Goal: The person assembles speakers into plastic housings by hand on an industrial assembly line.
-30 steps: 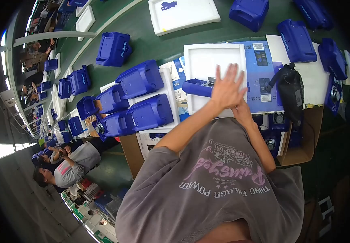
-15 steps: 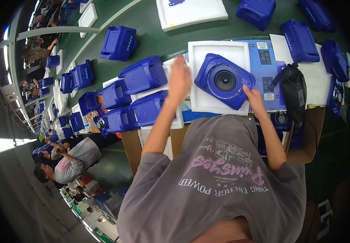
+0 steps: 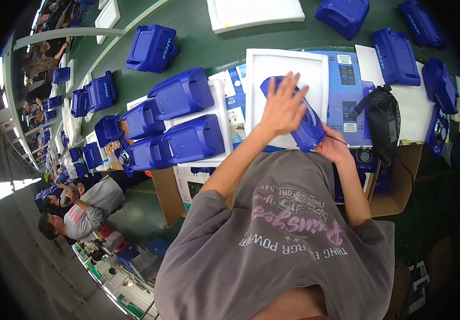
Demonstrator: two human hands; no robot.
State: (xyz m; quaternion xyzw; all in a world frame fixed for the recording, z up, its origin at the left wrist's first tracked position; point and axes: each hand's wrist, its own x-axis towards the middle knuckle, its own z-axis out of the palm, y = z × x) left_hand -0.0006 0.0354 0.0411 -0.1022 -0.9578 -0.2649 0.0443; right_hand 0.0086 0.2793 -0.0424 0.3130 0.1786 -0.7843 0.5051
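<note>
A blue speaker panel [image 3: 311, 128] is tipped up on edge above a white foam tray [image 3: 315, 61], its round speaker turned mostly out of sight. Across its upper left part lies my left hand [image 3: 283, 109], fingers spread; whether it presses on the panel or only hovers close I cannot tell. My right hand [image 3: 335, 146] grips the lower right end between thumb and fingers. From beside that hand a thin dark cable [image 3: 336, 140] sticks out.
Several blue housings [image 3: 192, 140] stand on white foam at the left. A black bag [image 3: 384, 122] lies at the right, near more blue housings [image 3: 395, 56]. Printed blue cardboard [image 3: 342, 96] covers the bench beside the tray. A co-worker [image 3: 89, 210] is at the far left.
The speaker panel has gone from lying face up to tilted on edge. My left hand has moved right, from beside the tray to over the panel. My right hand has shifted slightly lower.
</note>
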